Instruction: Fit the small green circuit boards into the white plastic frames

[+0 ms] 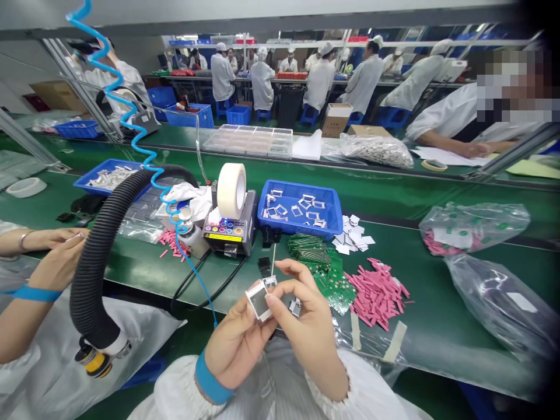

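My left hand (238,341) and my right hand (306,318) meet just in front of me at the near edge of the green bench. Both pinch a small white square frame with a grey face (259,300). My right hand also keeps a small metal piece (296,307) tucked in its fingers. Just beyond lie green circuit boards (326,268) and a heap of pink strips (378,291). A blue tray of white frames (301,207) sits behind them.
A tape dispenser with a white roll (231,216) stands left of the blue tray. A black ribbed hose (105,245) and a blue coiled cable (126,122) hang at left. A neighbour's hands (52,256) work at far left. Plastic bags (494,291) lie at right. Other people work across the belt.
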The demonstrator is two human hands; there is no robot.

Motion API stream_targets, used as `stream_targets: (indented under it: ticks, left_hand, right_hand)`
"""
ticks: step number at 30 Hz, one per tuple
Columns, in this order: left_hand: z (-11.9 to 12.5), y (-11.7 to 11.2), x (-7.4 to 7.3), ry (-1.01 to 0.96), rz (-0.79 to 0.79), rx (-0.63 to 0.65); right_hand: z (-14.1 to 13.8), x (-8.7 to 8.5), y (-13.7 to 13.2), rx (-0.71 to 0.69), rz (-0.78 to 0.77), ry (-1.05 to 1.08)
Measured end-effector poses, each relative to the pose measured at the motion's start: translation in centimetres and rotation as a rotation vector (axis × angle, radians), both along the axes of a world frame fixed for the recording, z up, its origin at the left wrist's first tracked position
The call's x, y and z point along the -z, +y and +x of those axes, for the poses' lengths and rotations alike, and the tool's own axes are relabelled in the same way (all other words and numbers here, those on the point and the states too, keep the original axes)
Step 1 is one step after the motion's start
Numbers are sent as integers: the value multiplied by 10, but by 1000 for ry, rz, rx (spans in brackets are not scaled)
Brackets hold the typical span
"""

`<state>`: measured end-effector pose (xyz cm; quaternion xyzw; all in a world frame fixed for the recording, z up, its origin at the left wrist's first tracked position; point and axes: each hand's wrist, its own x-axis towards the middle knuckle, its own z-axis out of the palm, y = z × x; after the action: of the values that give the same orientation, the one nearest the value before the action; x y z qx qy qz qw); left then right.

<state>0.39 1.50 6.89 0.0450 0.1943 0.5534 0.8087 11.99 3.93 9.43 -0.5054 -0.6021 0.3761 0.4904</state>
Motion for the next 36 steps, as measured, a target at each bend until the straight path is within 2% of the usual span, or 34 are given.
stream_targets:
  ticks: [6, 10, 12, 14, 15, 17, 19, 20, 23, 26, 28, 31, 33, 36]
  left_hand:
    - [1, 0, 4, 108, -14, 19]
    - [3, 2, 7, 162, -70, -37]
    - [3, 4, 7, 175, -116, -70]
    - [3, 6, 5, 181, -159, -97]
    - [2, 6, 4, 186, -184, -101]
    - [-3, 7, 3, 213, -241, -90]
    - [-9, 5, 4, 271, -286, -45]
    - [-12, 4, 6, 307, -286, -16]
    - [-18, -2, 13, 422, -165, 101]
    - [-19, -8, 17, 509, -17, 262]
    - [-15, -10, 19, 513, 3, 316]
    - [-8, -11, 23, 434, -43, 303]
    - [-5, -9, 27, 378, -75, 265]
    - [-6, -6, 33, 314, -115, 210]
  right_hand:
    - [3, 0, 3, -18, 21, -43]
    - [0, 6, 7, -16, 76, -119]
    - [-3, 12, 9, 54, 175, -252]
    - [-5, 19, 9, 60, 361, -459]
    - [-5, 22, 9, -5, 467, -567]
    - [-3, 28, 6, -229, 613, -762]
    - [2, 32, 0, -411, 635, -889]
    - [6, 33, -3, -454, 619, -922]
    - [21, 34, -10, -481, 578, -879]
    - [32, 34, -14, -393, 570, -695]
    - [34, 35, -15, -337, 593, -585]
    - [33, 37, -17, -282, 630, -506]
    - [35, 38, -16, -310, 609, -491]
    - [53, 40, -4, -370, 449, -546]
